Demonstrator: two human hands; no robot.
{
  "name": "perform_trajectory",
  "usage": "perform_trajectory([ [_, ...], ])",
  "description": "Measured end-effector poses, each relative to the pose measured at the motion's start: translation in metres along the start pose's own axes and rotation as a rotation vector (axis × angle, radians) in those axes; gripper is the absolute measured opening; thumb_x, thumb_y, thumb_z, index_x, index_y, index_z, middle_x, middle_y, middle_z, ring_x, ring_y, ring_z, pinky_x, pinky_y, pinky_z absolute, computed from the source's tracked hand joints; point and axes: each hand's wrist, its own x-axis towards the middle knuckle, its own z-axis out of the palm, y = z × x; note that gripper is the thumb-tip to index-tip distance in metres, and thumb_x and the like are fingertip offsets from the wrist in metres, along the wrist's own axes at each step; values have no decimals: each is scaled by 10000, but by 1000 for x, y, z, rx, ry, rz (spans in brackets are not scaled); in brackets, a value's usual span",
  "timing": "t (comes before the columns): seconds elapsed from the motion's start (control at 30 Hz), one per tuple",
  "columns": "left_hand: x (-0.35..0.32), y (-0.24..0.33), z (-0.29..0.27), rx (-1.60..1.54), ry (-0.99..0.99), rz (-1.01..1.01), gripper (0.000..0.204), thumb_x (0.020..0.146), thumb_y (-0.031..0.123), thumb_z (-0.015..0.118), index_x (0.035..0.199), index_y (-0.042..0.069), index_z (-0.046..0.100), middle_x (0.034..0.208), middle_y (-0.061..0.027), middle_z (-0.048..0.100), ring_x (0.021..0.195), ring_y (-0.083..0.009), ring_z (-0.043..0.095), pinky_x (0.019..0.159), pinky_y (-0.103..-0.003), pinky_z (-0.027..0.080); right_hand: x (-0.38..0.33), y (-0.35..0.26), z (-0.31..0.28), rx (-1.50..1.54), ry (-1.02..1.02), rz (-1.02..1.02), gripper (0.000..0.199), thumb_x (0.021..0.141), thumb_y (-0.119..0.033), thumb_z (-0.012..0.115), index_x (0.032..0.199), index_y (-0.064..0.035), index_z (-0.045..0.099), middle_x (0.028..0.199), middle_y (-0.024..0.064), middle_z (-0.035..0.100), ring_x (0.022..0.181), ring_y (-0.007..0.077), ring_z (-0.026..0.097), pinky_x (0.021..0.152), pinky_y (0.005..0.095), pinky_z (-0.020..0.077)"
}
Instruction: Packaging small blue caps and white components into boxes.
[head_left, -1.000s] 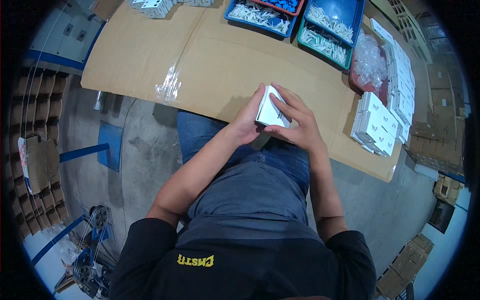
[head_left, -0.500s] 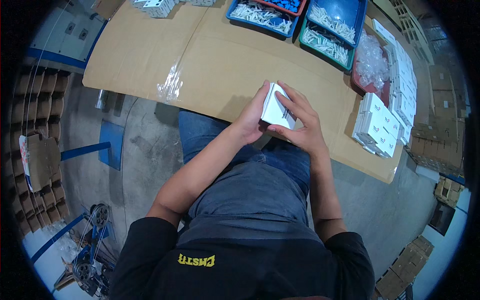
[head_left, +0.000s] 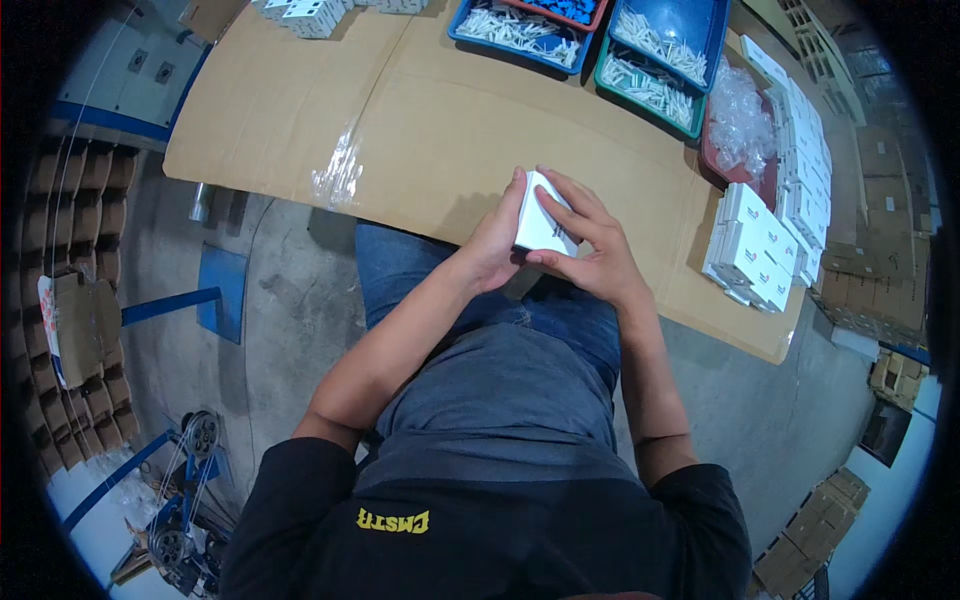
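Note:
Between my two hands sits a small white box (head_left: 541,222), held over the near edge of the cardboard-covered table (head_left: 440,130). My left hand (head_left: 496,236) wraps its left side, with the thumb running up along that edge. My right hand (head_left: 597,240) grips it from the right, fingers lying over the top face and thumb at the near corner. The fingers cover part of the print on the box, and its underside is hidden.
Stacked white boxes (head_left: 752,250) stand at the table's right edge, beside a red tray of clear plastic bags (head_left: 742,120). Blue and green trays (head_left: 650,90) of small white pieces sit at the far side. More white boxes (head_left: 312,16) are at the far left.
Both hands have shifted slightly left with the white box. The box has turned and tilted a little, and the right fingers have slid further over its top.

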Motion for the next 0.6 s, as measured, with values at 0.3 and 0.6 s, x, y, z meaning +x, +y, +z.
perform_trajectory([
  [0.3, 2, 4, -15, 93, -4, 44, 579, 1092, 502, 381, 1449, 57, 481, 1290, -122, 635, 1153, -211, 656, 975, -354, 542, -2, 4, -5, 123, 57, 66, 714, 736, -230, 894, 1393, -108, 643, 1543, 184, 484, 1456, 338, 415, 1175, 451, 366],
  [0.6, -5, -1, -14, 199, 10, 447, 436, 1012, 138, 661, 1407, 19, 520, 1296, -78, 619, 1192, -149, 595, 1029, -324, 482, -4, 2, 20, 1021, 597, 453, 411, 901, -26, 777, 1283, -20, 626, 1166, 59, 673, 1106, 158, 627, 971, 312, 524],
])
